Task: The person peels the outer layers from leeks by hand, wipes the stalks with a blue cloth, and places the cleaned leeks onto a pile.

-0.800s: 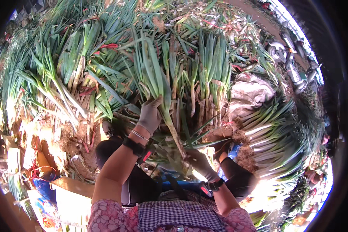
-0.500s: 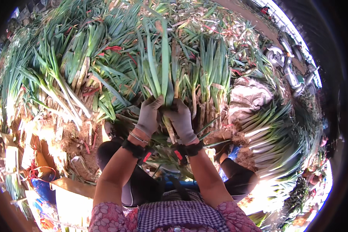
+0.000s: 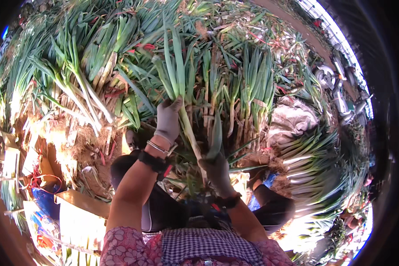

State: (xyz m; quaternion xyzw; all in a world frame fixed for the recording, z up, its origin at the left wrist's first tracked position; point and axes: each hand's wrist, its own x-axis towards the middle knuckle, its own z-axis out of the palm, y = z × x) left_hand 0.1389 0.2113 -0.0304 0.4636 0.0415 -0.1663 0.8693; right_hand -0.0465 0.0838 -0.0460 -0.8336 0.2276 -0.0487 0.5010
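My left hand [image 3: 168, 120], in a pale glove, is closed round a large green onion [image 3: 189, 128] where its leaves fan out. The stalk slants down to the right, leaves pointing up and away from me. My right hand [image 3: 218, 174], also gloved, is closed lower down beside the stalk's pale end. A broad green leaf [image 3: 216, 137] stands up out of that hand, apart from the leaves above my left hand. Whether the right fingers also touch the stalk is hard to see.
Bundled green onions [image 3: 252, 84] and loose leaves spread ahead. Paler, trimmed-looking green onions [image 3: 308, 164] lie in a row at right, below a crumpled light sack [image 3: 292, 116]. At lower left stand a cardboard box [image 3: 82, 213] and a blue container [image 3: 46, 201]. Two-wheelers [image 3: 339, 95] stand far right.
My right hand has moved down and slightly right, away from my left hand, drawing a leaf down along the stalk. My left hand keeps its hold on the green onion.
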